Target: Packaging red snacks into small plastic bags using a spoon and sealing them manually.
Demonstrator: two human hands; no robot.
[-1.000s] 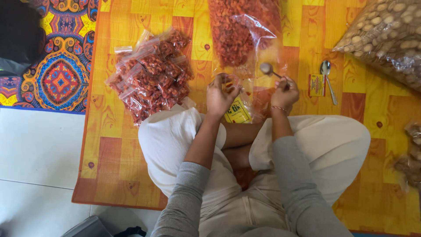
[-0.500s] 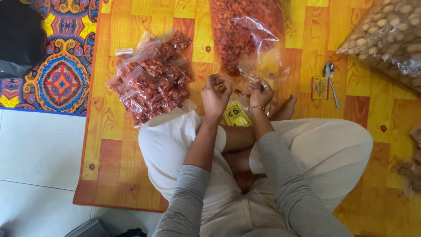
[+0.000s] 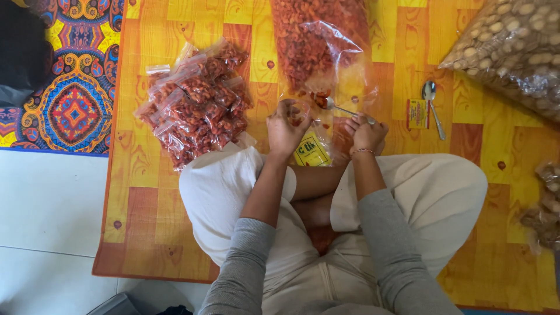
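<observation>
Two hands work in front of my crossed legs, and I take the scene from the left. Past the patterned rug (image 3: 64, 105) lies a heap of small filled packets (image 3: 195, 102) of reddish snacks on the yellow-orange mat (image 3: 146, 210). Just right of it, my left hand (image 3: 286, 128) is closed around the mouth of a small clear pouch (image 3: 300, 114), fingers curled, wrist bent up from my knee. That pouch looks thin, light and slippery, so I judge it best pinched at the rim, where the film bunches; squeezed lower, the crisp snacks would likely crack. Beneath it sits a yellow packet (image 3: 312, 150). Above, the big open bag (image 3: 318, 46) of red snacks sags toward me. My right hand (image 3: 366, 133) is clamped on the handle of a spoon (image 3: 344, 108), its bowl at the big bag's mouth, forearm resting across my leg. Further right lie a small red sachet (image 3: 417, 114), a spare spoon (image 3: 433, 105), and a large bag of pale round snacks (image 3: 513, 52)
</observation>
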